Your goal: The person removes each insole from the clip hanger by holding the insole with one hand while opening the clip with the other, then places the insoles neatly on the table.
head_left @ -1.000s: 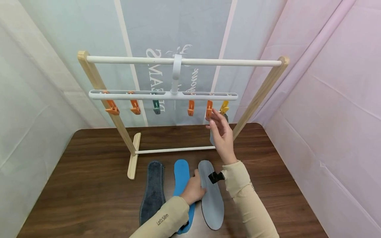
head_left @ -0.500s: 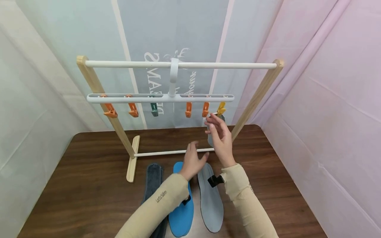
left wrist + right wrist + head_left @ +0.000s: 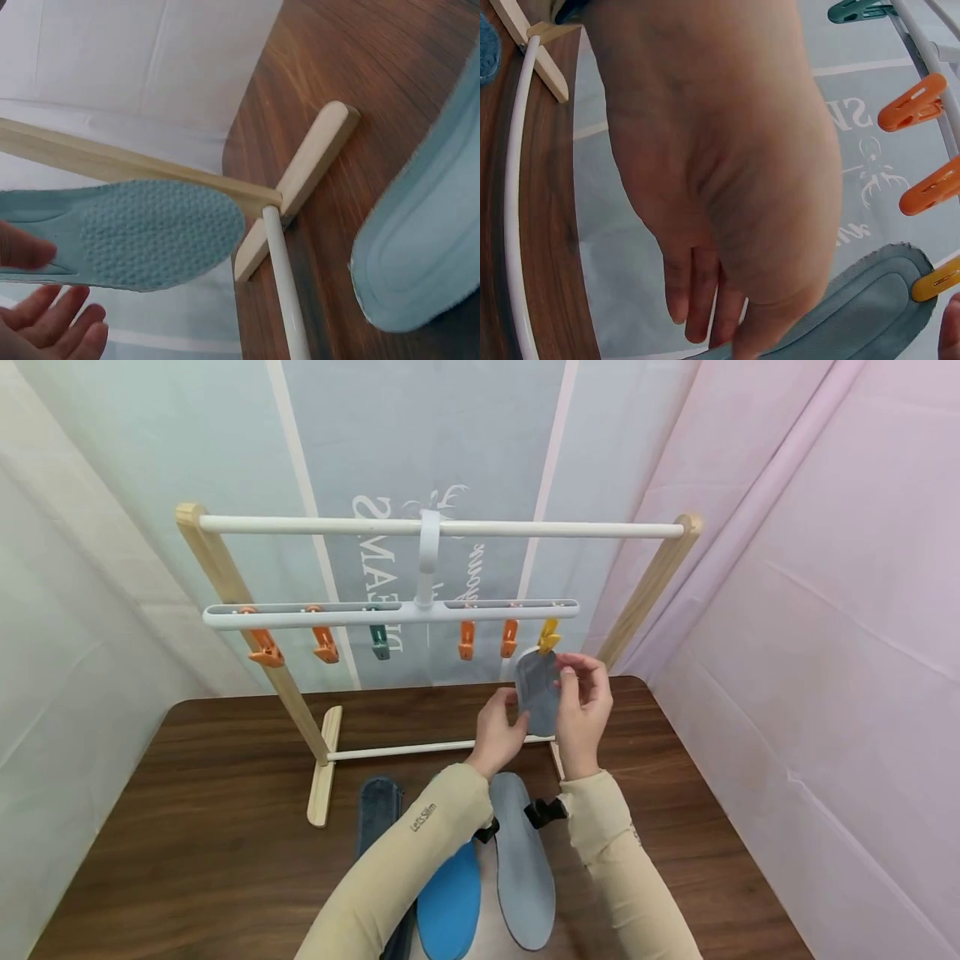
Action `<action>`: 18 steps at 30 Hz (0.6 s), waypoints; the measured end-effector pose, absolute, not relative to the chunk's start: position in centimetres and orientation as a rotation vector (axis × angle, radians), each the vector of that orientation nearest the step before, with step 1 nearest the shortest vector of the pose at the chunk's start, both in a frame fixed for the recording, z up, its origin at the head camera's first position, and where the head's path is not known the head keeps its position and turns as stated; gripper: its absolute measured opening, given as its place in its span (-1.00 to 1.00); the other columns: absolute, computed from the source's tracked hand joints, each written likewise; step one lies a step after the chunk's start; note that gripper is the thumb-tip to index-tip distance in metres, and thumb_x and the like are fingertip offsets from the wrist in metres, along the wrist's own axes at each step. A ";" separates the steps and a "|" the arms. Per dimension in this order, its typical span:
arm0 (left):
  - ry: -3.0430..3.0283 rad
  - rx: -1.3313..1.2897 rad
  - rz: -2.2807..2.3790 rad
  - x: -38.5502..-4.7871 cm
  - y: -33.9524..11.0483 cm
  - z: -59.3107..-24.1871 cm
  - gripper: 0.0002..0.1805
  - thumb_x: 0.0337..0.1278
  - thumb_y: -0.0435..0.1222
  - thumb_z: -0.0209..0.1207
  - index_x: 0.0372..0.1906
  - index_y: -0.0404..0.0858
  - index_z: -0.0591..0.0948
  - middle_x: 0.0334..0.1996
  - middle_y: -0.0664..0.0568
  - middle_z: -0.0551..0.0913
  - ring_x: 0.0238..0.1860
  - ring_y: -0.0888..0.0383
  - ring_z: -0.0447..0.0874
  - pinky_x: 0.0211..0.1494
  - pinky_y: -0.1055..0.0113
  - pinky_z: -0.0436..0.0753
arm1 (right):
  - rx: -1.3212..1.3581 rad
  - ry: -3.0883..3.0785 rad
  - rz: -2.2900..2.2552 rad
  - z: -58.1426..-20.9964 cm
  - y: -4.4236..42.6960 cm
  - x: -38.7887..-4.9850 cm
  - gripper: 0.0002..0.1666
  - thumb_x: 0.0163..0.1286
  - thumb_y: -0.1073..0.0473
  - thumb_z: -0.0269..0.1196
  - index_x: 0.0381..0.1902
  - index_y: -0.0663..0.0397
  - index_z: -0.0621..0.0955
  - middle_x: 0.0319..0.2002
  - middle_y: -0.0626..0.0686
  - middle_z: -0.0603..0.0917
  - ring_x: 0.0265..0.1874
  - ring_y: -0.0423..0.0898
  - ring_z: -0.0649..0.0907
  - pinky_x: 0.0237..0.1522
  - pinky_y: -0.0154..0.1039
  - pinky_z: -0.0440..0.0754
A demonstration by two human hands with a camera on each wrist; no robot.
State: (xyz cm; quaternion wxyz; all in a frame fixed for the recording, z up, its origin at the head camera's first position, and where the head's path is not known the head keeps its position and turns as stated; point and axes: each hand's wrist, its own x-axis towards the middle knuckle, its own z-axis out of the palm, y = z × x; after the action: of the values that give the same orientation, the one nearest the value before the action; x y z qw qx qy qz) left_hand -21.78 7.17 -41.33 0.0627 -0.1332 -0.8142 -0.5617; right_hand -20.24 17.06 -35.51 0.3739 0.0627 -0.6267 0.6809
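Observation:
A grey insole (image 3: 537, 697) hangs by its toe end from the yellow clothes peg (image 3: 550, 633) at the hanger's right end. My left hand (image 3: 500, 732) is at its left edge. In the left wrist view the left thumb (image 3: 24, 246) lies on the insole (image 3: 165, 234), while loosely bent fingers (image 3: 60, 326) show beyond the edge. At the opposite edge is my right hand (image 3: 585, 710), its fingertips close against the insole, partly behind it. The right wrist view is largely filled by the left hand (image 3: 735, 165); only a right thumb tip (image 3: 949, 330) shows, apart from the insole.
A white hanger (image 3: 315, 617) with several pegs hangs from the wooden rack's top bar (image 3: 525, 529). On the brown table (image 3: 187, 827) lie a grey insole (image 3: 521, 868), a blue insole (image 3: 453, 902) and a dark plush insole (image 3: 377, 810). The rack's lower bar (image 3: 397, 750) runs behind them.
My left hand has risen from beside the grey insole on the table to the hanging one. My right hand has shifted right, from in front of the hanging insole to its right edge.

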 end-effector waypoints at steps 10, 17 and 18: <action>-2.491 -0.346 -1.664 -22.6 7.7 -40.9 -0.75 0.33 -0.37 0.08 0.05 -0.36 0.50 -0.10 -0.18 0.58 -0.13 -0.05 0.60 -0.17 0.19 0.61 | 0.166 -1.794 1.787 -33.0 17.0 -19.3 -0.61 0.42 0.44 0.01 0.18 0.48 0.41 0.14 0.39 0.49 0.16 0.15 0.48 0.09 -0.36 0.47; -2.481 -0.360 -1.583 -22.6 7.8 -40.6 -0.89 0.36 -0.39 0.04 -0.20 -0.38 0.52 -0.26 -0.18 0.55 -0.26 -0.04 0.55 -0.27 0.23 0.52 | 0.199 -1.941 1.854 -33.4 18.2 -20.6 -0.52 0.45 0.25 0.10 0.30 0.19 0.42 0.20 0.15 0.50 0.17 -0.06 0.50 0.19 -0.27 0.45; -2.484 -0.365 -1.592 -22.5 7.8 -40.6 -0.88 0.37 -0.38 0.03 -0.16 -0.38 0.52 -0.25 -0.18 0.55 -0.25 -0.04 0.55 -0.26 0.22 0.53 | 0.201 -1.946 1.872 -33.5 18.4 -20.8 -0.51 0.46 0.22 0.11 0.31 0.15 0.41 0.20 0.12 0.50 0.16 -0.08 0.50 0.20 -0.24 0.45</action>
State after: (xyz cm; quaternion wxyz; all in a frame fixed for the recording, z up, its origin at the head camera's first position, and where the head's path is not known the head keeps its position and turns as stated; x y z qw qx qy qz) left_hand -22.46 7.80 -40.60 0.0843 -0.1223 -0.8326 -0.5336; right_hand -20.83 18.39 -33.52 0.2152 0.0724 -0.7018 0.6752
